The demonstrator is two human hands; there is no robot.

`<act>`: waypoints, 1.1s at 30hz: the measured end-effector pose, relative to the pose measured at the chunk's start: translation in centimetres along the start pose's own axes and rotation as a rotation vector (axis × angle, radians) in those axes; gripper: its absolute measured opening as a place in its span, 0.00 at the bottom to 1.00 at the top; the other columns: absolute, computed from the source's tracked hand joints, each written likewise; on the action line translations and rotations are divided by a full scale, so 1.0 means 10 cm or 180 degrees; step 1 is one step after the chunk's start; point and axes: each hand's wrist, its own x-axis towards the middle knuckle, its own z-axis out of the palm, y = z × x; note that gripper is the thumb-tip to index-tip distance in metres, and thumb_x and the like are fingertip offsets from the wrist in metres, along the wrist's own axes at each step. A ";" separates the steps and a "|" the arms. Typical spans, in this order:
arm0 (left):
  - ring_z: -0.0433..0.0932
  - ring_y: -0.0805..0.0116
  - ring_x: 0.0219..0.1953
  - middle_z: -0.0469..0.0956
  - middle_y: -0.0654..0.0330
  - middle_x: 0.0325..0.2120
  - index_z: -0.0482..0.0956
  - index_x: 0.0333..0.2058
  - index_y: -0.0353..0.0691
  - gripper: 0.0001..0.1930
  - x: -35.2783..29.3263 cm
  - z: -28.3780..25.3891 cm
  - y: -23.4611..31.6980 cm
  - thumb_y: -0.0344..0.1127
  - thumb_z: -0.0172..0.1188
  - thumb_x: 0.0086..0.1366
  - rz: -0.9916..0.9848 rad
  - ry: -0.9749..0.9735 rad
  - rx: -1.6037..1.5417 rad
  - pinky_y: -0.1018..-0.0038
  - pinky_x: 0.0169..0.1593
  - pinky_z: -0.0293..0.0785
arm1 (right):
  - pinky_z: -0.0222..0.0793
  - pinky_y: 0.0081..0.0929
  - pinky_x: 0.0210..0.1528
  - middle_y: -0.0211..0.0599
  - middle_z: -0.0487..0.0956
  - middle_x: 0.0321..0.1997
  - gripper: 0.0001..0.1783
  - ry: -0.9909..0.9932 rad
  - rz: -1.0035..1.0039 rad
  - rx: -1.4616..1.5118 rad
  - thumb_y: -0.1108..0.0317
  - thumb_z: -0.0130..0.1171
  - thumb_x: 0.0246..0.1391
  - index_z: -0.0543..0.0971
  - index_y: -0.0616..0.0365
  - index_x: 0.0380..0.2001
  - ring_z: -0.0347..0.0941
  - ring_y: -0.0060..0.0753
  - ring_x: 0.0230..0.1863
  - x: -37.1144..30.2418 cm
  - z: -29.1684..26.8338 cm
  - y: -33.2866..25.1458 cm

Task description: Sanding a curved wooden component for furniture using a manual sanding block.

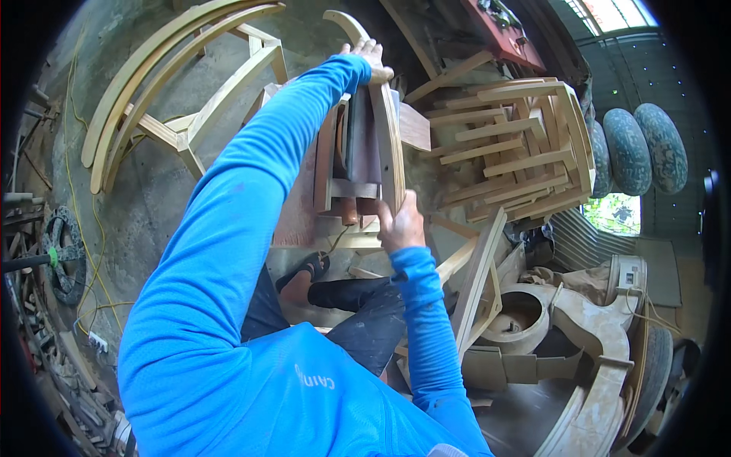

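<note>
A long, curved wooden piece (390, 137) with small holes lies along the right side of a belt sander (363, 148), whose dark belt stands in a wooden frame. My left hand (369, 61) reaches across to the far part of the piece, its fingers closed over the wood. At the near end, my right hand (403, 227) grips the same piece, thumb up along its left side. Whether the piece touches the belt along its whole length I cannot tell.
Curved wooden frames (228, 95) stand on the floor at far left. A stack of slatted wooden parts (525, 152) is to the right. Nearer right are a leaning wooden frame (480, 282) and a pale round housing (521, 312). A yellow cord (82, 228) runs along the left.
</note>
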 end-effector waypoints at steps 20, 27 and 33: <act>0.36 0.46 0.79 0.45 0.41 0.75 0.55 0.72 0.30 0.47 -3.17 0.19 1.49 0.56 0.52 0.60 0.0782 0.0372 -0.0437 0.50 0.78 0.34 | 0.78 0.43 0.38 0.55 0.83 0.34 0.24 0.0208 0.1007 0.0277 0.69 0.73 0.52 0.72 0.60 0.48 0.84 0.60 0.37 -4.84 -0.97 1.26; 0.38 0.47 0.79 0.47 0.41 0.75 0.56 0.72 0.32 0.46 -2.32 0.11 1.14 0.56 0.50 0.61 0.0640 0.0294 -0.0557 0.51 0.78 0.34 | 0.77 0.45 0.37 0.57 0.83 0.34 0.23 0.0153 0.0713 0.0024 0.69 0.72 0.53 0.71 0.61 0.47 0.83 0.63 0.37 -3.93 -1.14 0.67; 0.43 0.50 0.79 0.48 0.46 0.76 0.57 0.73 0.38 0.45 -1.24 0.06 0.53 0.56 0.50 0.61 0.0300 0.0141 -0.0543 0.49 0.78 0.37 | 0.76 0.48 0.36 0.60 0.81 0.33 0.23 -0.0074 0.0466 -0.0160 0.68 0.70 0.55 0.69 0.58 0.49 0.81 0.68 0.37 -2.82 -1.10 0.42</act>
